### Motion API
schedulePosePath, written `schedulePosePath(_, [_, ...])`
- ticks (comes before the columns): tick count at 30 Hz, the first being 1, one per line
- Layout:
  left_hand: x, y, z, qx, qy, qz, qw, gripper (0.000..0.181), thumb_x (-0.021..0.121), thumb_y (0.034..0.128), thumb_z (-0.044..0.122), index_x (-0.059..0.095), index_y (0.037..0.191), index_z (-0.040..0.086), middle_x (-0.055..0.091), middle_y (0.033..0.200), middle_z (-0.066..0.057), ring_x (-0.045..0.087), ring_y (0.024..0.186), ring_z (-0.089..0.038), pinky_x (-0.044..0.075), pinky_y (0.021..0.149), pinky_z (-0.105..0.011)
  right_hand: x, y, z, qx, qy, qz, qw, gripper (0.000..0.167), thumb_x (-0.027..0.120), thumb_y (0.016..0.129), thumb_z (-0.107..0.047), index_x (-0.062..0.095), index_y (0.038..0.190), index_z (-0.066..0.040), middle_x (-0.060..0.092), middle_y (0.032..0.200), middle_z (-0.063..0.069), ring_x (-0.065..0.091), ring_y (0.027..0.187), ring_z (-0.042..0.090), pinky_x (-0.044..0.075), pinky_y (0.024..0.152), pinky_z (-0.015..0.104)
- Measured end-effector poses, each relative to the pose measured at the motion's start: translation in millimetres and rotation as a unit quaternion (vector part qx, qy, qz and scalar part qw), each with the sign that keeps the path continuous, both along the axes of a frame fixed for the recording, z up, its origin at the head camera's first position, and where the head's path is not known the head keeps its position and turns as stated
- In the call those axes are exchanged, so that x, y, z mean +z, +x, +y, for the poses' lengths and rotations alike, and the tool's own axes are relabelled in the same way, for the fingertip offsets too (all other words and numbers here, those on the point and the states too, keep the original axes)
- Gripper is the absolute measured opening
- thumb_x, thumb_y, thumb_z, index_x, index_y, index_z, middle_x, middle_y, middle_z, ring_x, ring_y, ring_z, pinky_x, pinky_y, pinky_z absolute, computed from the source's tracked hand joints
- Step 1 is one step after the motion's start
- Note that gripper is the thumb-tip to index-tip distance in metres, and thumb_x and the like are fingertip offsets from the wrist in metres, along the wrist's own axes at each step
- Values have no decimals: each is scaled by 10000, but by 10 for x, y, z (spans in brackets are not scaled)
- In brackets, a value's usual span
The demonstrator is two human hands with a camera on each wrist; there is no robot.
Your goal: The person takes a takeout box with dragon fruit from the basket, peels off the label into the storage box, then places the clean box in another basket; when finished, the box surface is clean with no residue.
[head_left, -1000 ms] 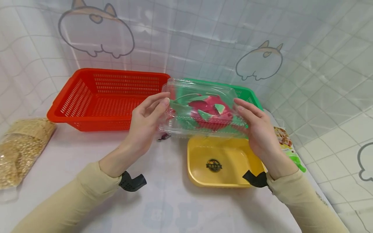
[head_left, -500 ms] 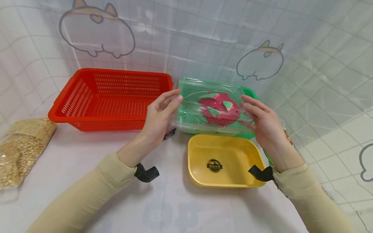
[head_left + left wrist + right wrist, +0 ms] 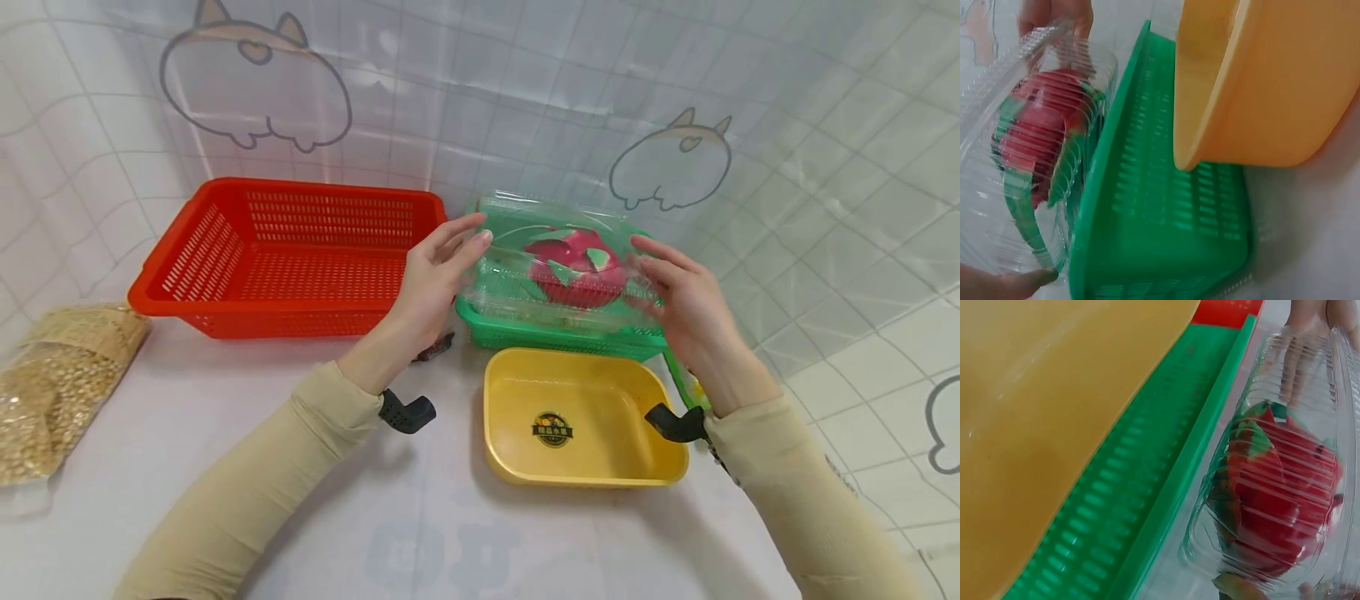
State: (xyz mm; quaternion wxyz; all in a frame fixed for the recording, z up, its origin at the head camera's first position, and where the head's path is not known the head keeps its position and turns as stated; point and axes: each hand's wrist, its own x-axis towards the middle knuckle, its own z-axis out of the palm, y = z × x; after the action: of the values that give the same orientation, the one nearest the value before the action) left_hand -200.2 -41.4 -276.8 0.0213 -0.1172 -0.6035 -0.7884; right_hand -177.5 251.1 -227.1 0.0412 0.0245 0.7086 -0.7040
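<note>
A clear plastic clamshell box (image 3: 504,260) with a pink-and-green dragon fruit (image 3: 577,271) inside is held level between both hands. My left hand (image 3: 435,279) grips its left end, thumb towards me, and my right hand (image 3: 692,312) grips the right end. Directly below is a green perforated basket (image 3: 555,340); the box covers most of its opening. In the left wrist view the box (image 3: 985,200) appears just above the basket's rim (image 3: 1100,181), and the right wrist view shows the dragon fruit (image 3: 1285,500) through the ribbed plastic. The far fingers are partly hidden.
A red basket (image 3: 292,323) stands left of the green one. In front of it sits a yellow basin (image 3: 600,417) with a round label. A bag of pale grains (image 3: 75,375) lies far left, a small dark object (image 3: 435,347) between baskets, and a green-edged packet (image 3: 684,383) by my right wrist.
Both hands have carried the box with the dragon fruit rightwards and farther away, from partly over the gap between the baskets to over the green basket. The baskets and basin stay put.
</note>
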Motion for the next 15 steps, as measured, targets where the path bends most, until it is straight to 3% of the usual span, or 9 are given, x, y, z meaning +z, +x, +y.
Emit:
schedulePosePath(8, [-62, -245, 133, -14, -100, -125, 9999, 435, 644, 983, 306, 566, 1404, 230, 449, 1514, 73, 373, 1411, -159, 302, 1191, -475, -35, -222, 91, 16, 65, -123, 9999, 542, 558, 1024, -299, 405, 1538, -216, 286, 1613, 3, 397, 1344, 155, 254, 1220, 479])
schedulePosePath(12, [-95, -336, 200, -35, -249, -216, 9994, 442, 632, 991, 291, 556, 1421, 217, 400, 1554, 74, 324, 1450, -179, 294, 1202, -435, -83, -326, 135, 14, 164, -211, 9996, 533, 545, 1032, -271, 400, 1540, -205, 282, 1617, 9, 439, 1278, 139, 255, 1219, 468])
schedulePosePath(15, [-113, -385, 246, -109, -393, -331, 9986, 442, 617, 1001, 259, 546, 1435, 213, 357, 1583, 64, 281, 1479, -200, 289, 1209, -413, -131, -387, 171, 11, 256, -271, 9993, 536, 536, 1036, -253, 385, 1547, -188, 250, 1635, -2, 413, 1316, 156, 263, 1212, 467])
